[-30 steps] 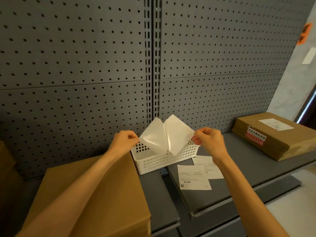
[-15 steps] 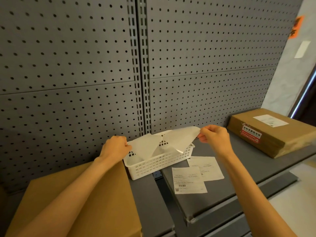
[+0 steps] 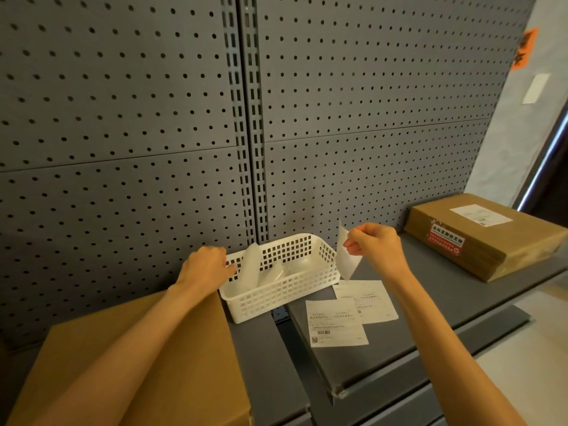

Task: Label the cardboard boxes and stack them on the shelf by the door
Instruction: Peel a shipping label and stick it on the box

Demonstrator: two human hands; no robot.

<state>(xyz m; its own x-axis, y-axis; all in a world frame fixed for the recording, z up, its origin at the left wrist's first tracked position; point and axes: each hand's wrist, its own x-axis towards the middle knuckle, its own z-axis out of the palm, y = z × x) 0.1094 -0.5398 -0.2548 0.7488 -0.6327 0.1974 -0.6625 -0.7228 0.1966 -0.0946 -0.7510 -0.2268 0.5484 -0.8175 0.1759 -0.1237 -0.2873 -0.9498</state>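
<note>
Right hand (image 3: 376,250) pinches label (image 3: 346,259) | left hand (image 3: 206,267) (grip unclear) at basket (image 3: 285,298) | two boxes (image 3: 485,235)

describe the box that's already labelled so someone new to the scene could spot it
Follow the grey shelf along the pegboard to its far right end, near the doorway. The labelled box lies flat there. Unlike the bare box at the near left, it carries a white label on top and a red sticker on its front edge.

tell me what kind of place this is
Probably a stockroom or parcel packing area: grey pegboard shelving, a sealed cardboard box already labelled, and printed shipping labels lying on the shelf.
</note>
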